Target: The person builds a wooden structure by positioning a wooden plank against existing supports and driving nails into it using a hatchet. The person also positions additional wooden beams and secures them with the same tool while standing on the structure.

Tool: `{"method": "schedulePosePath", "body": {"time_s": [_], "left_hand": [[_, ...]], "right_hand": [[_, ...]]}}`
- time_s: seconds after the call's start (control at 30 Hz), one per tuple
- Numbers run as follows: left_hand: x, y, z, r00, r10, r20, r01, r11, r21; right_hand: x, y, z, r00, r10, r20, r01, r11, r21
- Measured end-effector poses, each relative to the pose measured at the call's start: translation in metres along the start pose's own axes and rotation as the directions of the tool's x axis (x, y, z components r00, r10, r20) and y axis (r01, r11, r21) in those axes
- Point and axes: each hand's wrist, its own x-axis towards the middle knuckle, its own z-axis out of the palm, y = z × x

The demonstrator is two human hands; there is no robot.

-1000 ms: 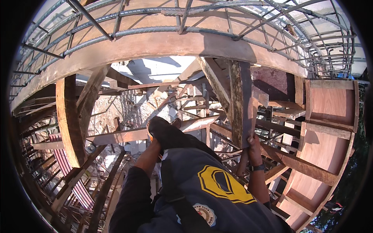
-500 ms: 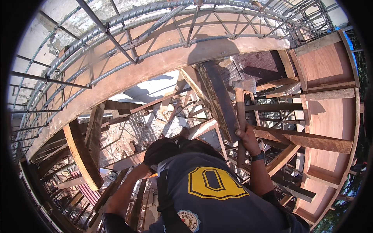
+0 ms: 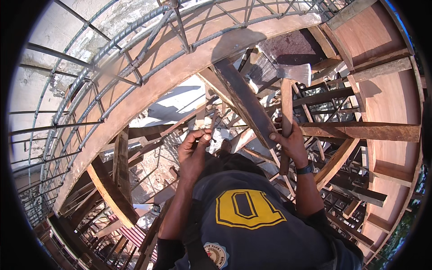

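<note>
My right hand (image 3: 291,143) is wrapped round the wooden handle of a hatchet (image 3: 286,101). The hatchet stands upright, its worn metal head (image 3: 294,73) at the top and the bright edge facing right. My right thumb lies against the lower end of a dark wooden plank (image 3: 243,101), which slants up to the plywood formwork board (image 3: 180,78). My left hand (image 3: 193,150) is raised left of the plank, thumb and fingers pinched together. A small, thin, dark nail-like piece shows at the fingertips, too small to tell for certain.
Steel reinforcing bars (image 3: 135,67) curve along the formwork at the upper left. A timber prop (image 3: 112,191) stands at the left. Plywood panels with wooden battens (image 3: 389,117) run down the right, with a horizontal beam (image 3: 360,130) reaching to them. Below are crossing timbers and rubble.
My left hand has come up from beside my waist to chest height, now pinched. The hatchet in my right hand has moved slightly right and up. The view has shifted.
</note>
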Motion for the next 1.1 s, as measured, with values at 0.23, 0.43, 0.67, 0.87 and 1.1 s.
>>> {"method": "schedulePosePath", "body": {"time_s": [0.23,0.43,0.67,0.87,1.1], "left_hand": [[0.069,0.025,0.073,0.963,0.261,0.059,-0.250,0.957,-0.146],[0.095,0.033,0.047,0.717,0.552,0.426,-0.676,0.400,0.619],[0.087,0.045,0.071,0.803,0.454,0.387,-0.566,0.784,0.255],[0.100,0.034,0.081,0.736,0.467,0.491,-0.622,0.752,0.217],[0.106,0.028,0.082,0.681,0.524,0.511,-0.678,0.715,0.172]], "right_hand": [[-0.060,-0.005,0.004,0.955,-0.102,-0.279,0.056,0.984,-0.168],[-0.116,-0.009,0.006,0.955,-0.006,-0.297,-0.048,0.984,-0.173],[-0.158,-0.019,0.024,0.933,0.190,-0.306,-0.182,0.982,0.057],[-0.165,-0.039,0.042,0.946,0.109,-0.307,-0.102,0.994,0.039],[-0.167,-0.056,0.048,0.957,0.082,-0.278,-0.086,0.996,-0.001]]}}
